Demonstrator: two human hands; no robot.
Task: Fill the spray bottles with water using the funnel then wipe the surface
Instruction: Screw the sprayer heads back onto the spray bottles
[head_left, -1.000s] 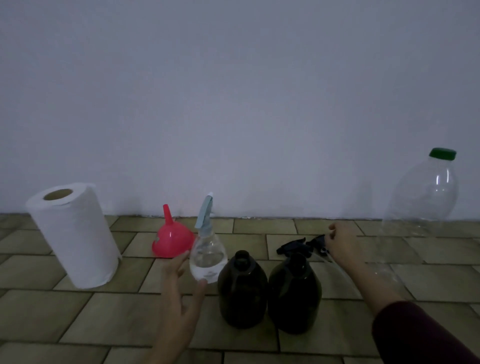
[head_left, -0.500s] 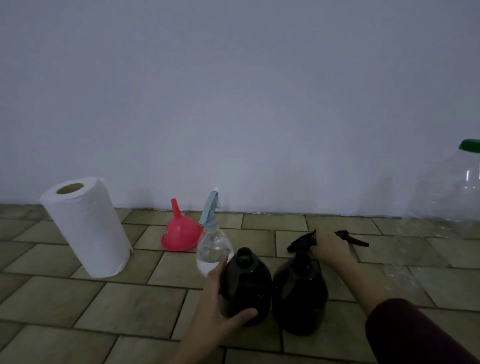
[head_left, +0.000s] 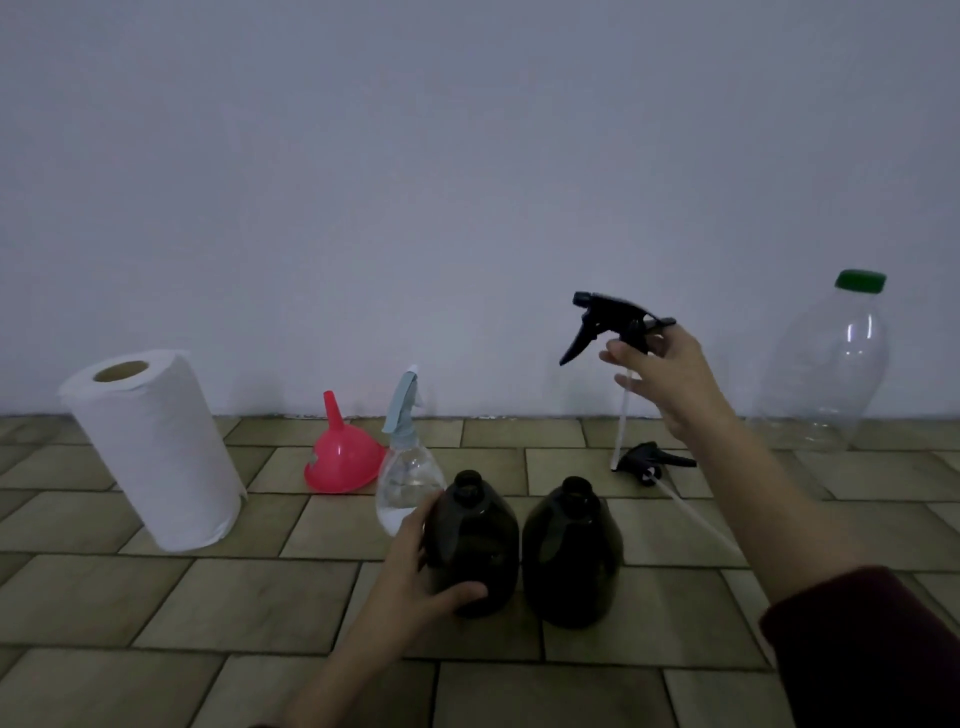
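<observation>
2 glossy dark plastic bottles (head_left: 519, 551) stand on matt tiles (head_left: 260, 597) beside soft white paper roll (head_left: 156, 452).

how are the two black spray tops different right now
The raised spray top is held in the air by the right hand, its tube hanging down. The other spray top lies on the tiled floor, its tube stretched along the tiles. Both are off the bottles.

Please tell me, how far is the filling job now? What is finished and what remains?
Done: both dark bottles stand open; one spray head lies on the floor. In hand: the right hand holds up the second spray head, while the left hand grips the left dark bottle. Left: the funnel sits unused, no pouring from the capped water bottle, and the paper towel roll is untouched.
</observation>
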